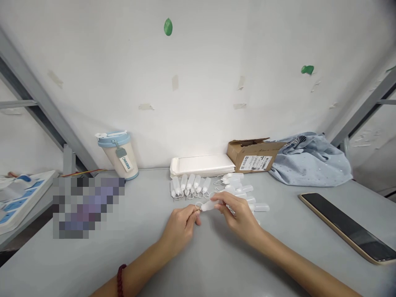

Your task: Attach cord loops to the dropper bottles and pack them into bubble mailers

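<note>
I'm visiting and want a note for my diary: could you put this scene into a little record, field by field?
Right hand: holds a small translucent bottle by its body
Left hand: fingers drawn together at the bottle's narrow end; exactly what they pinch is too small to tell
Other bottles: one group before the white stack, another partly behind the right hand
Back of table: lidded tumbler, cardboard box, pale blue cloth
Right side: phone, lying flat
Left wrist: dark red bracelet
</note>
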`<action>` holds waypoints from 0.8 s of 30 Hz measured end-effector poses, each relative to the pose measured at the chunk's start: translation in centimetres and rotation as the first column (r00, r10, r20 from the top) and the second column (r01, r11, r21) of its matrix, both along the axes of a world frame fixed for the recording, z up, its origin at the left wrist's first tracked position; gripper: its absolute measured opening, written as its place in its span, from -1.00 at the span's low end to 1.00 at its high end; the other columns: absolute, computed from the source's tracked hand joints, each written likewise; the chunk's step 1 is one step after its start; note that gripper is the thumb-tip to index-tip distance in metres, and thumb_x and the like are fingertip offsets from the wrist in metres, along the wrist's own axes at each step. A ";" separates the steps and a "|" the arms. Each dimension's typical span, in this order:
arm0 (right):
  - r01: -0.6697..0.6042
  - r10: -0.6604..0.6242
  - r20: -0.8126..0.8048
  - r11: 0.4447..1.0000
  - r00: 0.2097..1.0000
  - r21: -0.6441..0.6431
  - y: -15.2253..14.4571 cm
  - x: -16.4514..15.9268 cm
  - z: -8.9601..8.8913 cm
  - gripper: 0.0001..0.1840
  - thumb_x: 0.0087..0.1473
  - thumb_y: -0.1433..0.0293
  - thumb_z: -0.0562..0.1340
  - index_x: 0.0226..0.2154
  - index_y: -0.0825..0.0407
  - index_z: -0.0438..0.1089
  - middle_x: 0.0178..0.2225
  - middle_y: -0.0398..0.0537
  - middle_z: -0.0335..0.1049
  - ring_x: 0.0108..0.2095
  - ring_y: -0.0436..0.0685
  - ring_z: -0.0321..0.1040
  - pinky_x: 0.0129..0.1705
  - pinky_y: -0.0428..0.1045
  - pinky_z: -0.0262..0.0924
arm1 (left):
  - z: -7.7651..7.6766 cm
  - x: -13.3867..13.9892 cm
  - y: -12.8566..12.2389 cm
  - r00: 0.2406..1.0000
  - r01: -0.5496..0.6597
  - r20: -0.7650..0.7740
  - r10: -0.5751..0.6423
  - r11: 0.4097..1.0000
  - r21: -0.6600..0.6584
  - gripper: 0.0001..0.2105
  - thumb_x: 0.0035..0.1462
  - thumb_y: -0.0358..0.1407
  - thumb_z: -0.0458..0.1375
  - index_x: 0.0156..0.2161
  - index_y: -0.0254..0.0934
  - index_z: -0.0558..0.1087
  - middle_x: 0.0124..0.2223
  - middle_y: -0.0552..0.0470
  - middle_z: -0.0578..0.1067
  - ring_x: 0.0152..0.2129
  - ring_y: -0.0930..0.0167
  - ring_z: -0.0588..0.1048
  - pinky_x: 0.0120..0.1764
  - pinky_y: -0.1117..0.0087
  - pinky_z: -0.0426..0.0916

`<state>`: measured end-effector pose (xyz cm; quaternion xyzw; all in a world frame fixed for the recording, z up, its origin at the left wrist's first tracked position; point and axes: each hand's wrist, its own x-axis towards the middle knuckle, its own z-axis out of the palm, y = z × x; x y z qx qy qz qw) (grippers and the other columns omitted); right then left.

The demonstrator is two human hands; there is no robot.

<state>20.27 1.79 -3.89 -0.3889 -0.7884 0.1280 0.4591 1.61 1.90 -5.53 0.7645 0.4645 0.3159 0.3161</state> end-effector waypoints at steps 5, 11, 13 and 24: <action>0.000 0.000 0.003 1.000 1.000 -0.007 0.0 0.0 -0.1 -0.79 0.12 0.51 0.03 -0.25 0.04 0.34 -0.40 -0.05 0.39 -0.42 0.05 0.33 -0.40 -0.07 0.23 | -0.1 0.0 0.1 1.000 -0.002 -0.015 0.002 1.000 0.005 -0.69 0.19 -0.29 -0.13 -0.52 -0.26 0.34 -0.61 0.14 0.34 -0.73 0.52 0.24 -0.59 0.50 0.13; -0.004 0.005 0.007 1.000 1.000 -0.027 -0.1 0.0 0.3 -0.80 0.12 0.49 0.04 -0.26 0.03 0.35 -0.41 -0.06 0.40 -0.47 0.04 0.30 -0.43 -0.07 0.22 | 0.2 0.2 0.2 1.000 -0.009 -0.005 0.009 1.000 -0.018 -0.78 0.16 -0.29 -0.07 -0.37 -0.27 0.40 -0.53 0.10 0.47 -0.71 0.50 0.28 -0.56 0.48 0.20; -0.003 0.003 0.000 1.000 1.000 -0.020 0.0 0.0 0.4 -0.80 0.12 0.48 0.05 -0.27 0.02 0.36 -0.41 -0.06 0.40 -0.48 0.04 0.30 -0.44 -0.07 0.21 | 0.4 0.3 0.3 1.000 -0.020 0.021 0.021 0.998 -0.055 -0.79 0.12 -0.28 -0.02 -0.21 -0.29 0.40 -0.52 0.10 0.50 -0.70 0.48 0.30 -0.53 0.46 0.24; 0.108 -0.127 -0.075 0.971 0.989 -0.215 1.1 1.1 0.5 -0.78 0.11 0.35 0.08 -0.27 0.07 0.39 -0.53 -0.13 0.34 -0.56 0.02 0.27 -0.51 -0.08 0.16 | 0.3 0.2 0.4 0.993 -0.049 0.099 0.060 0.993 -0.104 -0.71 0.16 -0.21 -0.05 -0.11 -0.31 0.37 -0.52 0.10 0.44 -0.69 0.50 0.31 -0.55 0.48 0.26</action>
